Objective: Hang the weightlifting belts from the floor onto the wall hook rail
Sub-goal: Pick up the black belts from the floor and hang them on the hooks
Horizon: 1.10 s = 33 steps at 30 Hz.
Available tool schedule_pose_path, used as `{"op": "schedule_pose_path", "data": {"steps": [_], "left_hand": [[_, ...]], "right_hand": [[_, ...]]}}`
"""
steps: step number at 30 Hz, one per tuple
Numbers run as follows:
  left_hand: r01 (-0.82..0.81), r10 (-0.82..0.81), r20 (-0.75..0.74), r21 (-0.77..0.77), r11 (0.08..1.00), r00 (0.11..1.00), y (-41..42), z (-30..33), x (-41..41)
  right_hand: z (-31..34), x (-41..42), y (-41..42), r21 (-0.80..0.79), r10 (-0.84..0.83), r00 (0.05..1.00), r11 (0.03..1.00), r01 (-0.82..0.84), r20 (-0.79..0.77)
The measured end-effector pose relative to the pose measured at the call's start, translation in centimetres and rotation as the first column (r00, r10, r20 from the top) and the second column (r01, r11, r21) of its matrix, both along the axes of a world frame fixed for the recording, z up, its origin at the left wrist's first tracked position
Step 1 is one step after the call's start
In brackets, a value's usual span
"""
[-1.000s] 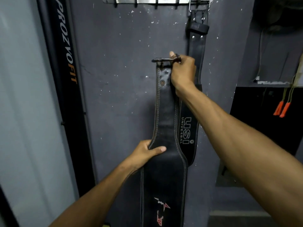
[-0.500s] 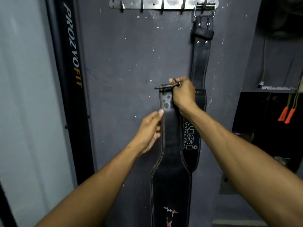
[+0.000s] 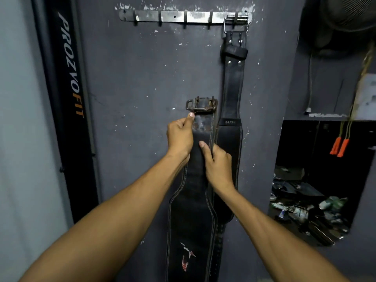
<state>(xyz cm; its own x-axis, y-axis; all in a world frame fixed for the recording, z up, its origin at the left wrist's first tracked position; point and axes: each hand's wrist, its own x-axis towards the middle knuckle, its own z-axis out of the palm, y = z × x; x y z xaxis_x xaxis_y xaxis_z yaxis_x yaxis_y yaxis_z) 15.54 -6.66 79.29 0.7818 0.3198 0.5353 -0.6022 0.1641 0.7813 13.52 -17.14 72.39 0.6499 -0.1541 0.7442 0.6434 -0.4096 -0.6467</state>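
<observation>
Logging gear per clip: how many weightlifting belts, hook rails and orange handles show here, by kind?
Weightlifting belts: 2, the hung belt on the hook rail's right end and the held belt gripped by the left hand and right hand.
Hook rail: 1.
Orange handles: 2, at the right.
Total: 5.

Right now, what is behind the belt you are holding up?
Behind the held belt is the dark wall and, to its right, the lower part of the hung USI belt. Left hand and right hand grip it. The overlapped part of the hung belt is hidden.
</observation>
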Motion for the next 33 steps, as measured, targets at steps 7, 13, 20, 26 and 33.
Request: {"op": "schedule_pose_path", "data": {"steps": [7, 13, 20, 26, 33], "left_hand": [[-0.016, 0.016, 0.014, -0.013, 1.0, 1.0, 0.0, 2.0, -0.1], [-0.018, 0.019, 0.031, -0.034, 0.999, 0.999, -0.1, 2.6, -0.7], [-0.023, 0.023, -0.004, -0.067, 0.997, 1.0, 0.6, 3.2, -0.4], [0.058, -0.054, 0.042, -0.09, 0.994, 0.998, 1.8, 4.0, -0.2], [0.079, -0.079, 0.049, 0.004, 0.997, 0.996, 0.6, 3.4, 0.7]], "right_hand": [[-6.3, -0.9, -1.1, 0.058, 0.365, 0.903, 0.93, -0.362, -0.228], [-10.1, -2.0, -2.4, 0.148, 0.486, 0.831, 0.874, -0.463, -0.272], [-15.7, -3.7, -2.0, 0.338, 0.494, 0.82, 0.854, -0.396, -0.288], [-12.5, -2.7, -1.9, 0.266, 0.433, 0.872, 0.889, -0.373, -0.226], [6.7, 0.9, -2.6, -0.041, 0.213, 0.97, 0.977, -0.209, 0.116]]}}
